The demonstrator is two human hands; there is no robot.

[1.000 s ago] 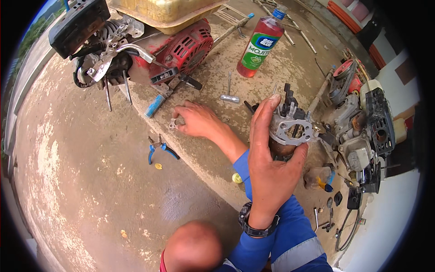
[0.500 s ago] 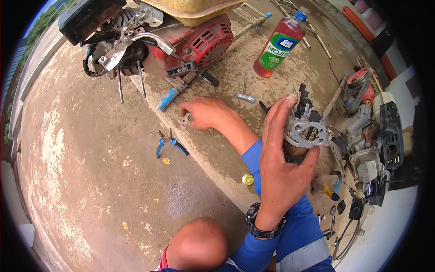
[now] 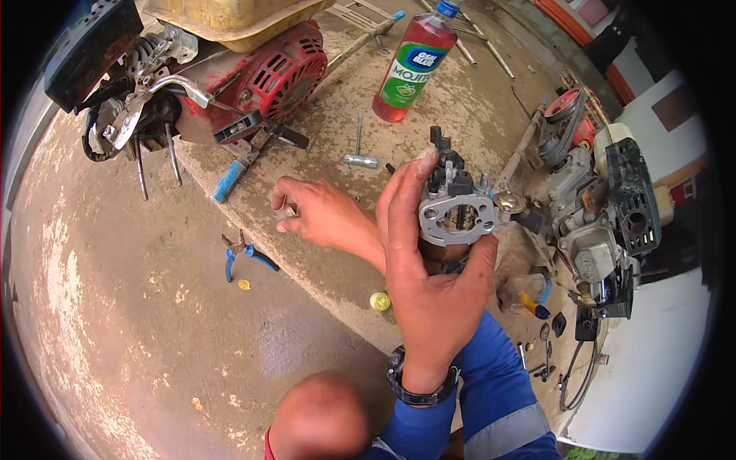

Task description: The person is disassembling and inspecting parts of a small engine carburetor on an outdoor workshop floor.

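My left hand (image 3: 429,291), a black watch on its wrist, is held up in front of me and grips a grey metal carburetor (image 3: 460,211) from below, thumb on its right side. My right hand (image 3: 322,218) reaches out to the left behind it. Its fingers are curled down onto a small metal part (image 3: 289,208) on the concrete ledge (image 3: 337,268). Both arms wear blue sleeves. The part is mostly hidden by the fingers.
A red small engine (image 3: 268,73) with a yellow tank stands at the back left. A red-liquid bottle (image 3: 414,65) and a T-shaped wrench (image 3: 359,157) lie behind the hands. Blue-handled pliers (image 3: 244,257) lie on the lower floor. A dismantled engine (image 3: 598,222) sits at right. My knee (image 3: 322,418) is below.
My left hand keeps the carburetor up and has drifted slightly right. My right hand stays at the small part and has closed its fingers down on it.
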